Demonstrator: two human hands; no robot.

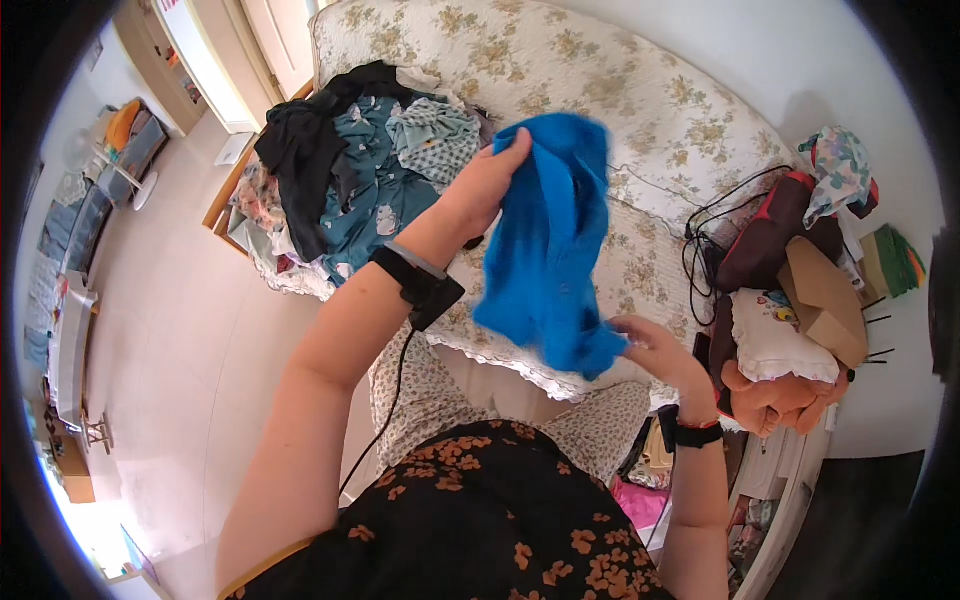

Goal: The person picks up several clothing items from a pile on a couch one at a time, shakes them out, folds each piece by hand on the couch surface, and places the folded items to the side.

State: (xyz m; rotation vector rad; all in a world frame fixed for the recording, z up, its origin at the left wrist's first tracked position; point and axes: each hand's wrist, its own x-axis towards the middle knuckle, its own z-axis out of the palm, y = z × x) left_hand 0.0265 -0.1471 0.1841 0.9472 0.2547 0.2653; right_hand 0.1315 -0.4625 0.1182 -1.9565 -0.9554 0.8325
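A bright blue garment (548,240) hangs stretched between my two hands above the couch; it is bunched and slightly blurred, so its exact kind does not show. My left hand (492,180) grips its upper left edge, thumb pressed over the cloth. At the lower right end, my right hand (660,352) pinches the fabric, its fingertips partly hidden. To the left lies a heap of clothes, with a teal patterned garment (375,195), a black garment (300,165) and a checked cloth (435,135) on it.
Beneath the garment is a couch with a quilted floral cover (650,255). Black cables (708,240) lie on its right side, beside a ruffled white pillow (775,335), a cardboard box (820,300) and an orange-brown plush toy (785,400). A wire runs from my left wrist strap (420,285).
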